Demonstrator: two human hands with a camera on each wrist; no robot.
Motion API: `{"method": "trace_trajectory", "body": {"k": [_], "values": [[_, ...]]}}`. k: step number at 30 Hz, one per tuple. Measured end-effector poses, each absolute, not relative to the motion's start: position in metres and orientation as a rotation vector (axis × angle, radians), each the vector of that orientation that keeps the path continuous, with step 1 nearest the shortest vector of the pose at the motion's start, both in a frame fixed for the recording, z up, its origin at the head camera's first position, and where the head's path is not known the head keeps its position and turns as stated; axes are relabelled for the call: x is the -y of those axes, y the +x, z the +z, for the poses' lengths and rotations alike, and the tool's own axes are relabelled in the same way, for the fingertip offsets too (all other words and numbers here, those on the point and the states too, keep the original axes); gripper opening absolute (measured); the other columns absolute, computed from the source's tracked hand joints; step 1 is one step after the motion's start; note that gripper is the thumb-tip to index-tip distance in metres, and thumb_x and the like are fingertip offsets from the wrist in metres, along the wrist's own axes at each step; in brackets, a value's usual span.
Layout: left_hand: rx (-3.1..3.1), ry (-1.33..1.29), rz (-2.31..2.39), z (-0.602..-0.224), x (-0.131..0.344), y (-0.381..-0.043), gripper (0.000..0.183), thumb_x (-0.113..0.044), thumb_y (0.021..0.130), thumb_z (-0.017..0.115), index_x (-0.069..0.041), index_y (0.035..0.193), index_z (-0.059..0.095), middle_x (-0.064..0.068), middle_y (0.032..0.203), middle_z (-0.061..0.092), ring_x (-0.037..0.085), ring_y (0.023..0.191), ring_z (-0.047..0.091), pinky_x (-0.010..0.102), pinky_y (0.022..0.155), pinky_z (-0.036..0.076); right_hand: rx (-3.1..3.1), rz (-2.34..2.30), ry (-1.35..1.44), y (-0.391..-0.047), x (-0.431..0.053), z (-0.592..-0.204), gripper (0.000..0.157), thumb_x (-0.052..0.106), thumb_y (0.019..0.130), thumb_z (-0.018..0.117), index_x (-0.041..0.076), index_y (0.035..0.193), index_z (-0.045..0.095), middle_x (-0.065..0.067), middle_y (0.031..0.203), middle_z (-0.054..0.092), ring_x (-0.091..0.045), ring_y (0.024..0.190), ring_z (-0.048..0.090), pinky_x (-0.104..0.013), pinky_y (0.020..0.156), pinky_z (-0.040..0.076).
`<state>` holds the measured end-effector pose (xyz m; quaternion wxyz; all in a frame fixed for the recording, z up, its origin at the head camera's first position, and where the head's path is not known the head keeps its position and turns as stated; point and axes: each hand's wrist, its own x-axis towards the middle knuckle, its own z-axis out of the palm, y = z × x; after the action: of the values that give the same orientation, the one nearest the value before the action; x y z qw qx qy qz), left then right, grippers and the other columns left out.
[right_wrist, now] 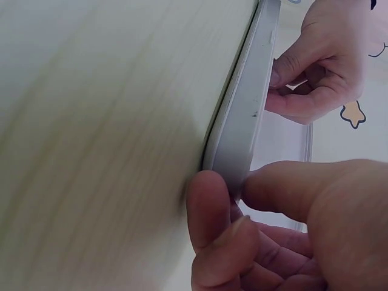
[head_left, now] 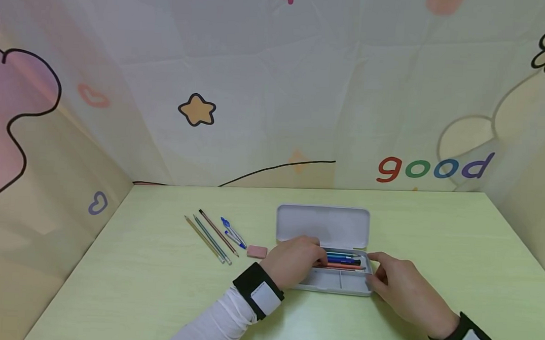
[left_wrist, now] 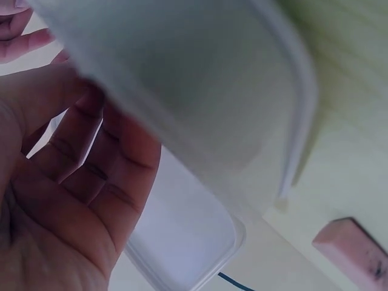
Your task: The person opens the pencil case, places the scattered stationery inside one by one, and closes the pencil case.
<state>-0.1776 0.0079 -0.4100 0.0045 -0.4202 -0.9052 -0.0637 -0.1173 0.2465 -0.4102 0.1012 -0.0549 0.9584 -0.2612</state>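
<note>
A pale grey-white pencil case [head_left: 320, 279] lies open on the table, its lid [head_left: 323, 225] tipped back toward the wall. Several pencils and blue pens [head_left: 343, 261] lie in its long rear compartment; a divider splits the front part. From the left, my left hand [head_left: 291, 262] reaches over the case, thumb and curled fingers pinching at the left ends of the pencils. Its fingertips are hidden behind the case wall in the left wrist view. My right hand [head_left: 404, 287] grips the right end of the case between thumb and index finger, clear in the right wrist view at the case's side [right_wrist: 236, 130].
Left of the case are a pink eraser [head_left: 257, 251], a blue-capped clear pen pair [head_left: 234, 233] and several loose pencils [head_left: 211, 239]. A printed cloth wall [head_left: 258, 88] rises behind the table's back edge.
</note>
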Motion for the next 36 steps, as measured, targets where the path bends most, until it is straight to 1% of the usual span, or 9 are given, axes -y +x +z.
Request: {"method": "trace_trajectory", "body": {"k": [8, 14, 19, 23, 27, 32, 36], "values": [[2.793, -1.304, -0.198, -0.404, -0.001, -0.177, 0.024, -0.006, 0.09, 0.068, -0.026, 0.101, 0.077, -0.01, 0.09, 0.062, 0.005, 0.082, 0.055, 0.018, 0.073, 0.047, -2.829, -0.776, -0.167, -0.118, -0.247, -0.411, 0.054, 0.019, 0.092, 0.071, -0.003, 0.137, 0.052, 0.001, 0.08, 0.059, -0.014, 0.069, 0.052, -0.024, 0.058, 0.048], [2.823, -1.265, -0.213, -0.396, 0.009, -0.174, 0.028, -0.003, 0.089, 0.068, -0.025, 0.105, 0.075, -0.01, 0.089, 0.057, 0.007, 0.083, 0.052, 0.018, 0.067, 0.045, -2.839, -0.768, -0.174, -0.117, -0.247, -0.41, 0.053, 0.019, 0.092, 0.071, -0.003, 0.137, 0.053, 0.001, 0.079, 0.059, -0.014, 0.068, 0.052, -0.025, 0.057, 0.048], [2.832, -1.209, -0.219, -0.392, 0.019, -0.172, 0.028, -0.004, 0.092, 0.066, -0.025, 0.109, 0.074, -0.009, 0.094, 0.058, 0.008, 0.09, 0.053, 0.017, 0.069, 0.047, -2.84, -0.77, -0.178, -0.116, -0.246, -0.41, 0.053, 0.019, 0.092, 0.071, -0.003, 0.136, 0.052, 0.001, 0.079, 0.059, -0.014, 0.068, 0.052, -0.024, 0.057, 0.048], [2.784, -1.202, -0.233, -0.39, 0.027, -0.17, 0.025, -0.005, 0.092, 0.067, -0.022, 0.109, 0.074, -0.008, 0.096, 0.059, 0.008, 0.089, 0.054, 0.016, 0.072, 0.048, -2.844, -0.768, -0.177, -0.116, -0.246, -0.41, 0.052, 0.018, 0.092, 0.071, -0.003, 0.136, 0.053, 0.001, 0.078, 0.058, -0.014, 0.067, 0.051, -0.025, 0.056, 0.047], [2.741, -1.203, -0.253, -0.388, 0.035, -0.17, 0.024, -0.005, 0.09, 0.07, -0.02, 0.108, 0.074, -0.007, 0.097, 0.06, 0.008, 0.088, 0.054, 0.015, 0.074, 0.048, -2.843, -0.77, -0.172, -0.116, -0.246, -0.411, 0.053, 0.019, 0.091, 0.071, -0.004, 0.135, 0.053, 0.001, 0.078, 0.058, -0.014, 0.067, 0.051, -0.025, 0.057, 0.047], [2.721, -1.177, -0.286, -0.384, 0.048, -0.17, 0.024, -0.007, 0.087, 0.074, -0.019, 0.108, 0.073, -0.006, 0.1, 0.061, 0.01, 0.092, 0.056, 0.017, 0.079, 0.049, -2.839, -0.773, -0.162, -0.117, -0.246, -0.41, 0.054, 0.019, 0.091, 0.071, -0.003, 0.136, 0.052, 0.0, 0.079, 0.058, -0.014, 0.068, 0.052, -0.025, 0.057, 0.048], [2.691, -1.157, -0.3, -0.382, 0.058, -0.171, 0.023, -0.007, 0.087, 0.075, -0.018, 0.107, 0.073, -0.005, 0.102, 0.062, 0.011, 0.092, 0.056, 0.018, 0.08, 0.049, -2.857, -0.766, -0.173, -0.115, -0.246, -0.411, 0.052, 0.018, 0.091, 0.071, -0.003, 0.135, 0.053, 0.001, 0.078, 0.058, -0.014, 0.067, 0.051, -0.025, 0.057, 0.047]]}}
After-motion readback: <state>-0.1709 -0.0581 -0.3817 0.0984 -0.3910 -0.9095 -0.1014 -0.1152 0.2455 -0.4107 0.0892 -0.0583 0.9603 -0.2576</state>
